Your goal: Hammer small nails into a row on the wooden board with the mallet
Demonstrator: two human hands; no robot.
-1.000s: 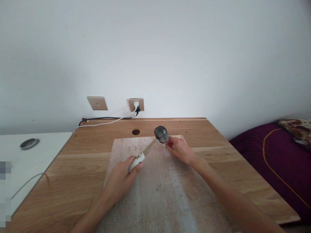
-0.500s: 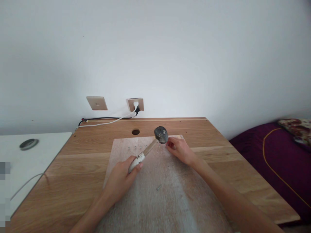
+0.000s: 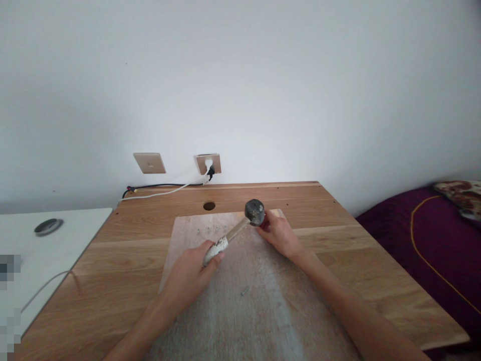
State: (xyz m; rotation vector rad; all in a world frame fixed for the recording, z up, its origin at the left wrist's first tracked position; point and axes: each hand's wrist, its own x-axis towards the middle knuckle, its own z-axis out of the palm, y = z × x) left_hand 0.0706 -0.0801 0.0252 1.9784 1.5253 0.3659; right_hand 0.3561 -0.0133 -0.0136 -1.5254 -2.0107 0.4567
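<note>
My left hand [image 3: 195, 268] is wrapped round the white-wrapped handle of a mallet [image 3: 254, 212] with a dark, scuffed head, which it holds tilted over the board. My right hand [image 3: 280, 233] is close behind the mallet head, its thumb and fingers pinched together at the far right part of the board; the head partly covers the fingertips, so what they hold is hidden. A row of several small nails [image 3: 208, 230] stands in the pale, worn wooden board [image 3: 225, 321] left of the mallet head. One loose nail [image 3: 244, 291] lies on the board nearer to me.
The board lies on a wooden table [image 3: 124, 281] with a round cable hole [image 3: 209, 205] against the wall. White and black cables [image 3: 161, 193] run to a wall socket [image 3: 215, 163]. A white surface [image 3: 22, 225] adjoins at left, a purple cover [image 3: 394, 240] at right.
The mallet head has shifted slightly right and toward me, and now covers more of my right fingertips. My left hand has moved a little right with it; my right hand remains almost in place.
</note>
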